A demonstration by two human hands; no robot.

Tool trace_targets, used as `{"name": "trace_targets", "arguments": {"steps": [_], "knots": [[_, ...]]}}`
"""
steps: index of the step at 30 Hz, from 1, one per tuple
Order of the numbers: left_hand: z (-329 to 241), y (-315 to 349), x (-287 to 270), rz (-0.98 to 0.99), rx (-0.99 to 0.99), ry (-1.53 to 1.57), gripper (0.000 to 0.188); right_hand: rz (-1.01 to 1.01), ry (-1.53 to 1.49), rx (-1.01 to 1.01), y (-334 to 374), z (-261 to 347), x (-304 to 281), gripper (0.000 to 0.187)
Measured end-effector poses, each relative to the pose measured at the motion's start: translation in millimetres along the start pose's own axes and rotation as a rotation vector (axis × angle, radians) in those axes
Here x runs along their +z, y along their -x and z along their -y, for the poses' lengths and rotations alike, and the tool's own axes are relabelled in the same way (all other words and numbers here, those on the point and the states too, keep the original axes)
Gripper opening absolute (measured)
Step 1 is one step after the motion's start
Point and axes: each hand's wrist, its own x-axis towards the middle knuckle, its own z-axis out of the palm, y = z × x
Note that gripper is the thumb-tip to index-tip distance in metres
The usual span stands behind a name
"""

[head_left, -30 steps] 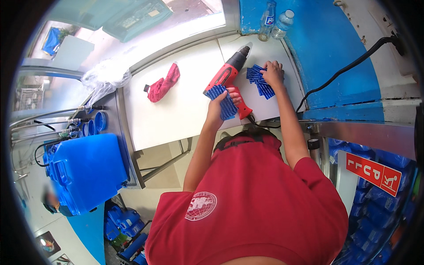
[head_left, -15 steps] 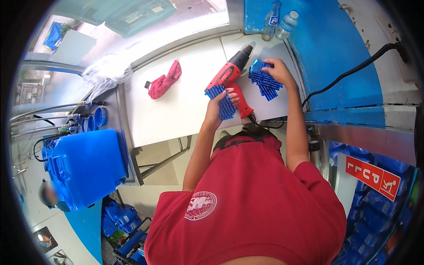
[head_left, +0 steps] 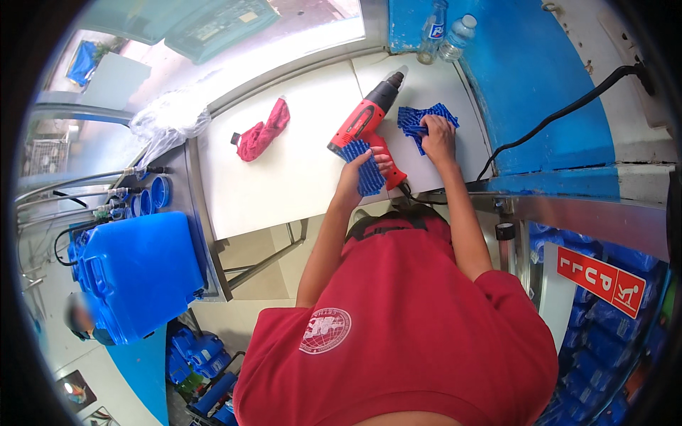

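Note:
My left hand (head_left: 351, 179) holds a stack of flat blue printed plastic seals (head_left: 370, 175), its fingers wrapped round their edge in front of the heat gun. Over on the right side of the white table, my right hand (head_left: 440, 140) pinches at a loose pile of the same blue seals (head_left: 410, 119); its fingertips are partly hidden among them. Between the hands lies a red and black heat gun (head_left: 359, 125), nozzle pointing to the far right and handle toward me. The left-hand stack covers part of its body.
A crumpled red cloth (head_left: 261, 135) lies on the white table (head_left: 284, 184). A glass bottle (head_left: 432, 35) and a clear plastic bottle (head_left: 457, 39) stand at the far right corner. Blue water containers (head_left: 145, 270) are at left. A black cable (head_left: 561, 117) hangs at right.
My right hand has come down and nearer to me, and the blue seals it held fanned out now lie bunched under its fingers. The left hand has barely shifted.

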Motion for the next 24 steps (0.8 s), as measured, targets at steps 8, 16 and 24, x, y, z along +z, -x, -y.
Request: {"name": "trace_targets", "arguments": {"steps": [8, 16, 24], "knots": [[-4.2, -4.2, 4.4, 0.088, 0.235, 0.067, 0.037, -0.056, -0.892, 0.24, -9.0, 44.0, -38.9, 0.049], [8.3, -11.3, 2.4, -0.036, 0.218, -0.135, 0.038, 0.265, -0.634, -0.043, 44.9, 129.1, -33.2, 0.066], [-5.5, -0.1, 11.4, 0.066, 0.141, 0.163, 0.053, 0.306, -0.476, -0.024, 45.2, 127.8, -36.9, 0.076]]}}
